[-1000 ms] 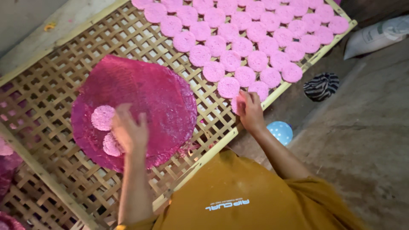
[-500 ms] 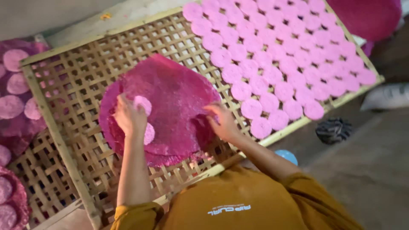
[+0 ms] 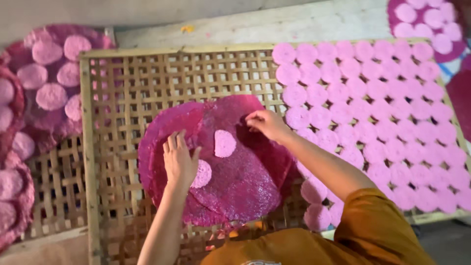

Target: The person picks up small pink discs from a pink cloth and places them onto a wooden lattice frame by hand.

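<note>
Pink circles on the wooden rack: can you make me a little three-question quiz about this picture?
1. True or false: the left hand lies flat on the big dark pink sheet.
2. How many small pale pink discs lie on that sheet?
3. Where are the rows of pink discs: A) right part of the bamboo lattice rack, B) left part, C) on the floor?

Key: 1 true. 2 two; one is partly under the left hand. 3 A.

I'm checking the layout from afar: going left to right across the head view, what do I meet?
Dark pink mats with pale discs → bare bamboo lattice tray → left hand → pale pink disc on the magenta round mat → right hand → rows of pink discs.
</note>
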